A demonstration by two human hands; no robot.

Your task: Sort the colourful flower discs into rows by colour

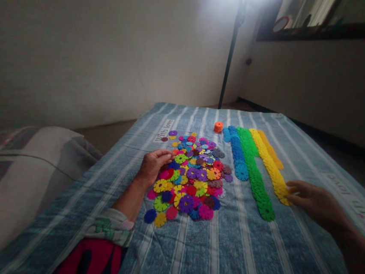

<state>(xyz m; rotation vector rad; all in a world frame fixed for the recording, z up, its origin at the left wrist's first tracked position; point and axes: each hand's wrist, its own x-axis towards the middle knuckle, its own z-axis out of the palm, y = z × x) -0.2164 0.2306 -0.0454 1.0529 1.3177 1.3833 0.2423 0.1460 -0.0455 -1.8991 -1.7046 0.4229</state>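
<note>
Notched plastic discs in many colours lie in a loose pile (194,177) on the striped cloth. At the pile's left edge is my left hand (154,165), thumb and fingers pinched together. An orange disc (175,152) shows right at those fingertips. My right hand (307,198) is at the near end of a row of overlapping yellow discs (270,162), its fingertips touching the end and its fingers somewhat apart. Left of that row run a green row (256,178) and a blue row (239,153). A darker yellow row (270,149) lies on its right.
A short orange stack of discs (218,127) stands behind the pile. Blue striped cloth (171,256) covers the surface. Beyond its far edge rises a lamp stand (230,60). Grey-and-white fabric (44,162) lies at the left, and a window (310,16) is at upper right.
</note>
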